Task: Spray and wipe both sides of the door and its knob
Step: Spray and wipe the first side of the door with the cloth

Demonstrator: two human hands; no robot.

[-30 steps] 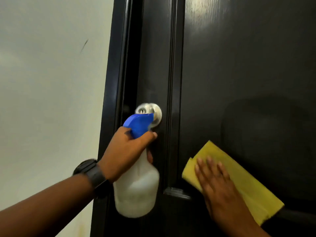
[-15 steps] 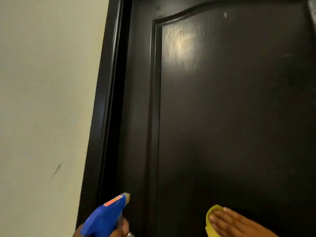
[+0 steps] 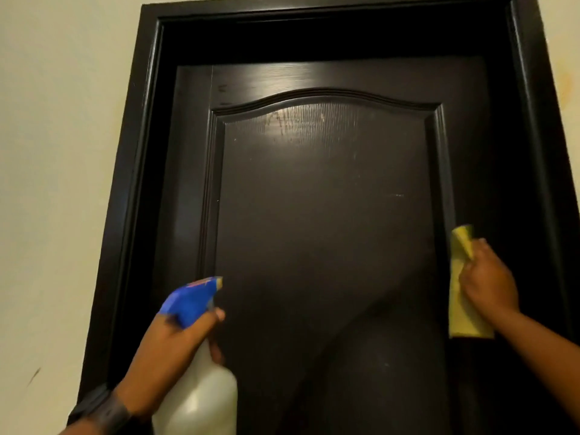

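1. The left hand [image 3: 175, 343] has its grip curled round the neck of the spray bottle [image 3: 201, 400], blue nozzle toward the dark door [image 3: 314, 230]; the bottle's base is cut off below.
2. The right hand [image 3: 486, 284] grips a folded yellow cloth [image 3: 461, 321] at the door's right stile, partly hiding it.
3. Both hands are blurred.

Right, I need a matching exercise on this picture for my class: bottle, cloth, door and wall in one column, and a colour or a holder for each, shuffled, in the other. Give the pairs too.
Things
1. bottle
2. cloth
3. door
4. wall

Matches
A. cream
B. gripped by the left hand
C. dark, nearly black
D. yellow, held by the right hand

Pairs: 1-B, 2-D, 3-C, 4-A
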